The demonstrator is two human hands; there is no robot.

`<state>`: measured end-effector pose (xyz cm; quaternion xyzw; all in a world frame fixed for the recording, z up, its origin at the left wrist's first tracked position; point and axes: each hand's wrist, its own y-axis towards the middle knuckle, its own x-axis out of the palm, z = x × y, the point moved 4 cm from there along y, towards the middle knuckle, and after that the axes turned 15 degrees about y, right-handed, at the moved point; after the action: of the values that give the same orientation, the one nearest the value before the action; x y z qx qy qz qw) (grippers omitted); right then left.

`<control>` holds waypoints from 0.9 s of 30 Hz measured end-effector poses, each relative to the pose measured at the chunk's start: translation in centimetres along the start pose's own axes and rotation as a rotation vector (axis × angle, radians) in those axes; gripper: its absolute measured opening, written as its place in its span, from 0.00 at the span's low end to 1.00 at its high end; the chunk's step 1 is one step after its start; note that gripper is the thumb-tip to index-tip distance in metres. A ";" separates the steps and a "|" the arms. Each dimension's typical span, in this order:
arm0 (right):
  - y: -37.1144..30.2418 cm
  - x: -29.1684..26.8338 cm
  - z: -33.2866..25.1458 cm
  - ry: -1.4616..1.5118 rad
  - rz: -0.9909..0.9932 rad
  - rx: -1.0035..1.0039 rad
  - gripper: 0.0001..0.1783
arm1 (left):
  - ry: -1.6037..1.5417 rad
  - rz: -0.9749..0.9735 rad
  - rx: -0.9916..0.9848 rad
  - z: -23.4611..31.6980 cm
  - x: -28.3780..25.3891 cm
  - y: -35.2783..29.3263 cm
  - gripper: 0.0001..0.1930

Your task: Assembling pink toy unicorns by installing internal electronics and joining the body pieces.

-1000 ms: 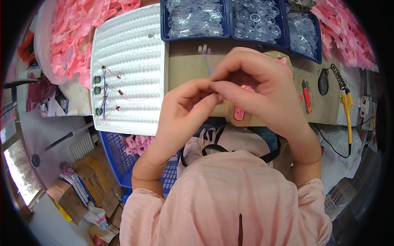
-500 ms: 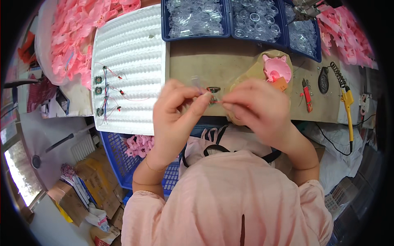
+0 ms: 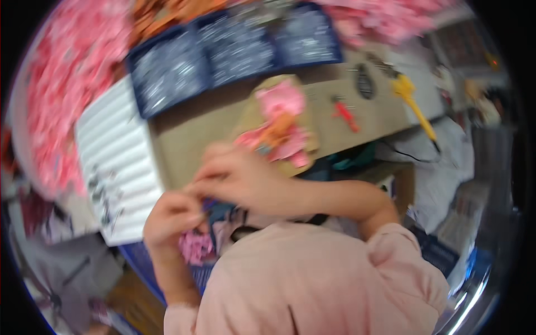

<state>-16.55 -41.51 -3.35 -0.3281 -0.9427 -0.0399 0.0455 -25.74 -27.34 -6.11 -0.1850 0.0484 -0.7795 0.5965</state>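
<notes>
My left hand [image 3: 172,216] is closed, fingers bent in a pinch, just in front of the white ridged tray. My right hand [image 3: 237,177] meets it at the fingertips, also closed. Motion blur and the fingers hide whatever small thing they hold. Beyond my right hand, a pink animal-shaped plastic part [image 3: 282,99] lies on a brown pad [image 3: 309,125] with an orange piece [image 3: 279,129] and more pink pieces [image 3: 293,148]. On the white ridged tray [image 3: 120,145] sit several small wired parts [image 3: 106,195], smeared by the blur.
A blue divided bin [image 3: 209,53] of clear plastic parts stands at the back, with heaps of pink parts [image 3: 72,84] around. To the right lie red-handled cutters [image 3: 345,114], a dark oval object [image 3: 364,82] and a yellow soldering iron [image 3: 413,100]. A blue basket [image 3: 142,268] holds pink pieces below.
The view has turned and blurred. Both hands have come closer together, now at the tray's right edge. More pink and orange pieces show on the pad, where my right hand was in front before.
</notes>
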 end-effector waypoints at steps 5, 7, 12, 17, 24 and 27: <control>-1.8 -1.1 -1.4 -0.058 0.112 -0.135 0.12 | 0.550 0.629 0.601 3.3 0.3 0.1 0.12; -4.7 -3.7 -3.8 -0.344 0.127 -0.307 0.12 | 0.795 0.589 0.668 4.2 0.7 0.4 0.09; -13.9 -13.4 -1.3 -0.029 0.764 0.267 0.11 | 0.893 0.613 0.241 -0.7 2.6 4.5 0.09; -23.5 -30.5 1.6 -0.415 1.107 -0.107 0.24 | 0.777 0.537 0.282 -1.3 4.1 7.1 0.07; -16.1 -31.7 -5.3 -0.901 0.770 -0.265 0.20 | 1.030 0.519 0.287 -0.3 4.9 5.6 0.06; -16.4 -30.6 -5.3 -1.038 0.724 -0.125 0.19 | 1.253 0.589 0.592 -1.1 5.2 4.7 0.07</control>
<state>-2.55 -73.69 -2.22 -0.6048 -0.6673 0.0874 -0.4257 -23.01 -33.71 -7.36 0.4820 0.2147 -0.5275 0.6658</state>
